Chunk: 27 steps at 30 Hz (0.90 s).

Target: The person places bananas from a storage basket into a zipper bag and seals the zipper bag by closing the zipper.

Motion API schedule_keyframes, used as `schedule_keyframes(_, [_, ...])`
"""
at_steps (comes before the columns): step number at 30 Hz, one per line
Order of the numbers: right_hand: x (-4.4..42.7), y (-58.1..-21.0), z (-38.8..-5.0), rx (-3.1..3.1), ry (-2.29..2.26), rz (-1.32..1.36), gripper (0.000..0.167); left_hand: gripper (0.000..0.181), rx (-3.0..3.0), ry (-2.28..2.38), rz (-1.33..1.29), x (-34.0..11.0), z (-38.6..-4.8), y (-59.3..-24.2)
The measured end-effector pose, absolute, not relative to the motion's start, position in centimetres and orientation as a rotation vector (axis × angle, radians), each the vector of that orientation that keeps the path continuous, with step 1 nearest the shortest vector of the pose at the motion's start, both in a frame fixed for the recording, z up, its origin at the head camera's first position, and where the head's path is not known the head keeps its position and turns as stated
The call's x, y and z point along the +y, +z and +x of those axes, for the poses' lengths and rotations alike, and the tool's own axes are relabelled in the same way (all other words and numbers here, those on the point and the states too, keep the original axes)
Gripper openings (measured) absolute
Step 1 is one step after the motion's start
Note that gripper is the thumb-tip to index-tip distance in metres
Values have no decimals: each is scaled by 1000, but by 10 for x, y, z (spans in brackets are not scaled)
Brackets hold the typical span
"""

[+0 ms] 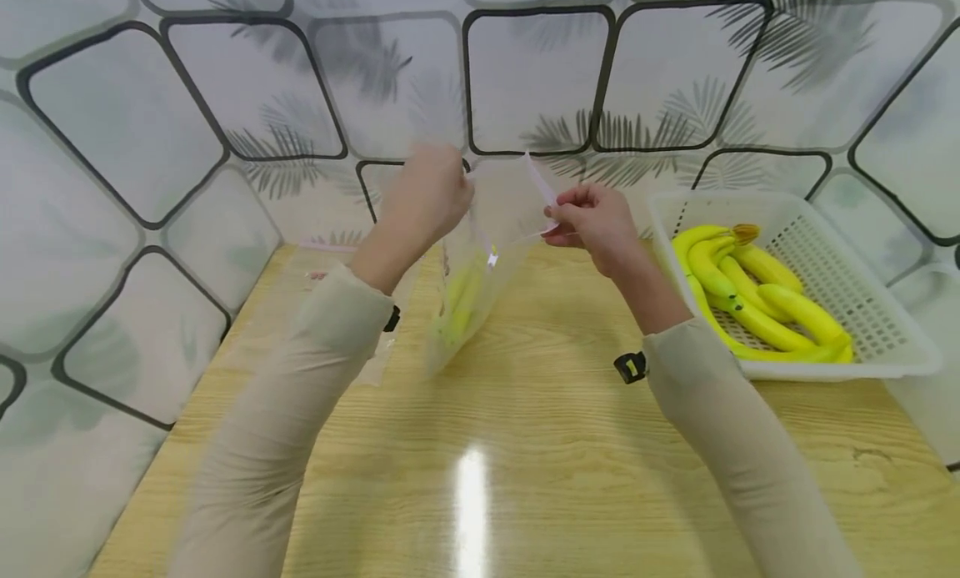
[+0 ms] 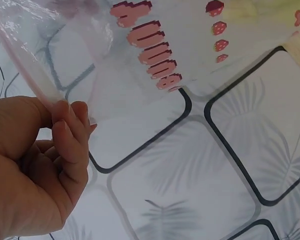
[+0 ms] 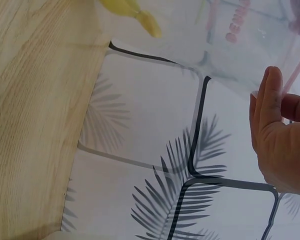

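- At the far left, a pale backdrop (image 1: 120, 128) patterned with dark outlines and grey leaves is seen; it is continued behind the whole scene.
- Beside it, the wooden table (image 1: 540, 461) is partly covered by a flat clear bag (image 1: 311, 269), edged in pink at its top and overlapped in view by the left sleeve (image 1: 262, 453).
- The left hand (image 1: 429, 193) is blurred in the head view; in the left wrist view, the pink-edged rim of a second bag is seen pinched between its thumb and fingers.
- This raised bag (image 1: 483, 278) is held up over the table between both hands; red lettering and strawberry shapes are printed on it. Whether the table is touched by its lower end cannot be told.
- Yellow bananas (image 1: 462, 299) are seen through the plastic, low in the raised bag; their number cannot be made out.
- By the right hand (image 1: 592, 223), the opposite side of the rim is gripped between thumb and fingers.
- At the far right, a white perforated basket (image 1: 892, 286) is set on the table, with more bananas (image 1: 765, 324) heaped toward its left side.
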State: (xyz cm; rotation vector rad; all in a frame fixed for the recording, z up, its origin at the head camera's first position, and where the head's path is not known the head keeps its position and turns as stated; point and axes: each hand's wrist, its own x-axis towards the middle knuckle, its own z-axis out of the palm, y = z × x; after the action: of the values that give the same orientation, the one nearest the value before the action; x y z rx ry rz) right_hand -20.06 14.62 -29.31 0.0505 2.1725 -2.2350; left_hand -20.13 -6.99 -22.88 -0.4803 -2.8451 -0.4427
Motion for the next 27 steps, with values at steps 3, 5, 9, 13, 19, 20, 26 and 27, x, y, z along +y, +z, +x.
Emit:
schedule_keyframes(3, [155,-299,-196,2235,-2196,23,12,34,-2788,-446,-546,-57,-196,-238])
schedule_keyframes(5, [160,-303,-192,2255,-2178,16,13,27,-2751,-481,-588,-47,-192,-245])
schedule_keyframes(9, [167,-313,-182,2297,-2122,-1,15,17,-2709,-547,-656,-29,-184,-258])
schedule_keyframes(13, [173,-325,-175,2376,-2050,-30,19,14,-2676,-587,-680,-13,-177,-273])
schedule_keyframes(19, [182,-357,-167,2397,-2020,-18,26,17,-2643,-664,-697,-2,-166,-300])
schedule_keyframes(20, [184,-362,-165,2391,-2016,-12,27,17,-2639,-688,-695,-2,-164,-305])
schedule_keyframes(26, [193,-385,-158,2337,-2009,-13,33,12,-2583,-1071,-614,-10,-158,-328])
schedule_keyframes(27, [195,-388,-158,2324,-2011,-22,34,12,-2572,-1146,-590,-13,-156,-330])
